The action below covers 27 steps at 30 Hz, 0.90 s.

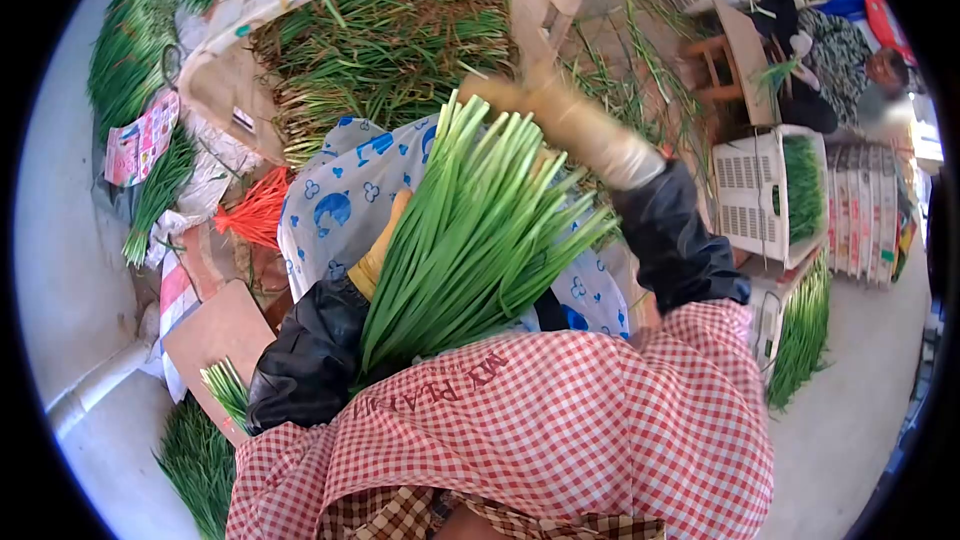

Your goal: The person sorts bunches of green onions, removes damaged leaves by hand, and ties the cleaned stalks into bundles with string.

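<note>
A large bunch of garlic chives [470, 250] lies across my lap, its pale stem ends up and its green leaves towards me. My left hand [380, 250], in a yellow glove, is wrapped round the bunch from the left side; most of its fingers are hidden behind the leaves. My right hand [540, 110], in a tan glove, is above the pale stem ends and smeared by motion. Whether its fingers are closed does not show. Under the bunch, a white cloth with blue prints [335, 205] covers my knees.
A pale plastic crate [225, 70] ahead holds many loose chives. Red ties [255, 210] lie to the left, near bundled chives [160, 195]. On the right are a white crate of chives [750, 195], stacked crates [862, 215] and a seated person [845, 60].
</note>
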Available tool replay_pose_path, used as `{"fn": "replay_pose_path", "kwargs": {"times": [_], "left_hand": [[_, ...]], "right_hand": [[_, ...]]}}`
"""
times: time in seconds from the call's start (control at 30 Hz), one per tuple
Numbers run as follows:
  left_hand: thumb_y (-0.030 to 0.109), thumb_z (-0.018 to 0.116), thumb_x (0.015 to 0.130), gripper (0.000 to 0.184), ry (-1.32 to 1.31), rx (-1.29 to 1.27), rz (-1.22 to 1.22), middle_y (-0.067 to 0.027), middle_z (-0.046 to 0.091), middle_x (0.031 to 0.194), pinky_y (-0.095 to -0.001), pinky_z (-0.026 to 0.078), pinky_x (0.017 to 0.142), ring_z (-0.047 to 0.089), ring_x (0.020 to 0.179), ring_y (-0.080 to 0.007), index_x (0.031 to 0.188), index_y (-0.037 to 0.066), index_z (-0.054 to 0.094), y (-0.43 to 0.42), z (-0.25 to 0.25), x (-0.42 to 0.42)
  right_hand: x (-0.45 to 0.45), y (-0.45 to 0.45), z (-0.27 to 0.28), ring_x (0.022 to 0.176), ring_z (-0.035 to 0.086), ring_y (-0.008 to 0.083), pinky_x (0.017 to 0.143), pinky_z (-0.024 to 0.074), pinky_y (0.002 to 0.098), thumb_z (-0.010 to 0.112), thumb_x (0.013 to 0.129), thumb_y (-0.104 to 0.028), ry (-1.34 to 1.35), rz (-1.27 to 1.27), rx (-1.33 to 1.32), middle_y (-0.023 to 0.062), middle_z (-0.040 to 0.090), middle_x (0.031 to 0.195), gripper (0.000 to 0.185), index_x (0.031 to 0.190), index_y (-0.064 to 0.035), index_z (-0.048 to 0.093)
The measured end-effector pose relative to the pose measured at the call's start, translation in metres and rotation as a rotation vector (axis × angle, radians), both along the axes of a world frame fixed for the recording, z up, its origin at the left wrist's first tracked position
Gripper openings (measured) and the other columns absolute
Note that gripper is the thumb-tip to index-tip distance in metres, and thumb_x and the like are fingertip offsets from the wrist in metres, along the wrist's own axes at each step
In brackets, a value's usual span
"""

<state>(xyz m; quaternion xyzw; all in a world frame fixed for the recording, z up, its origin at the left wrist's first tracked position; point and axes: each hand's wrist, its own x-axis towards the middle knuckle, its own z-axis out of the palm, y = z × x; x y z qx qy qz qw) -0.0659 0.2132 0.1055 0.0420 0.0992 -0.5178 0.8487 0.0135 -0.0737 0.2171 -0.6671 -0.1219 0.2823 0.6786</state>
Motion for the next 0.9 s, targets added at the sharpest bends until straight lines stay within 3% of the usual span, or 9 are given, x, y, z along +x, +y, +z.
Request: {"fn": "replay_pose_path", "kwargs": {"times": [0.07,0.1,0.2,0.3,0.37,0.47,0.77,0.83,0.9], "left_hand": [[0.060,0.036,0.095,0.066,-0.006,0.028,0.041,-0.0078,0.055,0.131,-0.0356,0.046,0.098,0.056,0.112,-0.0208,0.140,0.011,0.042,0.006,0.008,0.003],[0.060,0.037,0.095,0.066,-0.007,0.036,0.059,-0.0076,0.055,0.130,-0.0354,0.047,0.097,0.057,0.111,-0.0206,0.139,0.011,0.043,0.008,0.009,0.003],[0.060,0.037,0.095,0.065,-0.016,0.040,0.113,-0.0070,0.057,0.127,-0.0346,0.048,0.095,0.058,0.108,-0.0197,0.137,0.011,0.046,0.009,0.007,0.000],[0.060,0.037,0.095,0.065,-0.028,0.045,0.141,-0.0065,0.059,0.124,-0.0338,0.049,0.094,0.060,0.105,-0.0189,0.135,0.011,0.048,0.005,0.010,-0.007],[0.061,0.038,0.094,0.068,-0.041,0.041,0.134,-0.0080,0.057,0.128,-0.0359,0.048,0.095,0.058,0.109,-0.0213,0.138,0.011,0.045,0.002,0.017,-0.011],[0.063,0.038,0.092,0.071,-0.136,-0.035,0.102,-0.0092,0.055,0.131,-0.0379,0.047,0.097,0.057,0.113,-0.0236,0.141,0.011,0.041,-0.005,0.028,-0.019],[0.063,0.044,0.091,0.069,-0.085,0.006,0.075,-0.0087,0.057,0.128,-0.0373,0.047,0.097,0.057,0.110,-0.0228,0.138,0.012,0.044,-0.020,0.028,-0.071],[0.059,0.042,0.093,0.065,-0.071,0.018,0.091,-0.0085,0.058,0.125,-0.0366,0.047,0.097,0.058,0.109,-0.0226,0.137,0.011,0.046,-0.021,0.035,-0.079],[0.058,0.051,0.090,0.062,-0.143,0.052,0.152,-0.0059,0.062,0.121,-0.0329,0.052,0.091,0.061,0.103,-0.0189,0.130,0.009,0.054,-0.022,0.043,-0.087]], "right_hand": [[0.006,0.023,-0.008,0.135,0.033,0.0168,0.110,0.0290,0.0319,0.032,0.098,-0.059,0.327,0.080,0.154,0.0104,0.042,0.144,0.068,0.145,-0.0097,0.037],[0.006,0.023,0.036,0.130,0.042,0.0216,0.108,0.0295,0.0373,0.025,0.095,-0.066,0.074,-0.044,-0.302,0.0115,0.045,0.142,0.077,0.140,-0.0058,0.043],[0.021,-0.013,0.038,0.100,0.057,0.0176,0.093,0.0400,0.0284,0.046,0.097,-0.049,-0.205,-0.528,-0.435,0.0069,0.068,0.103,0.049,0.098,-0.0059,0.070],[-0.008,0.002,0.056,0.094,0.060,0.0186,0.086,0.0443,0.0318,0.054,0.092,-0.052,-0.182,-0.254,-0.430,0.0078,0.068,0.094,0.051,0.091,-0.0044,0.072],[-0.028,0.022,0.069,0.080,0.063,0.0230,0.076,0.0480,0.0362,0.069,0.079,-0.052,-0.199,0.009,-0.864,0.0123,0.068,0.084,0.054,0.090,0.0013,0.070],[-0.061,0.032,0.068,0.076,0.060,0.0132,0.070,0.0477,0.0291,0.071,0.079,-0.033,0.011,-0.199,-0.505,0.0067,0.067,0.080,0.038,0.092,0.0030,0.068],[-0.130,0.011,0.040,0.068,0.059,0.0114,0.064,0.0473,0.0268,0.065,0.081,-0.016,-0.034,-0.366,-0.537,0.0065,0.068,0.077,0.017,0.077,0.0006,0.066],[-0.139,0.008,0.028,0.071,0.061,0.0136,0.064,0.0478,0.0273,0.065,0.079,-0.013,-0.711,-0.507,-0.719,0.0075,0.068,0.081,0.014,0.078,0.0009,0.066],[-0.134,-0.013,0.046,0.078,0.062,0.0159,0.075,0.0476,0.0264,0.064,0.075,-0.008,-0.306,-0.727,-0.236,0.0099,0.069,0.085,0.007,0.075,-0.0005,0.065]]}}
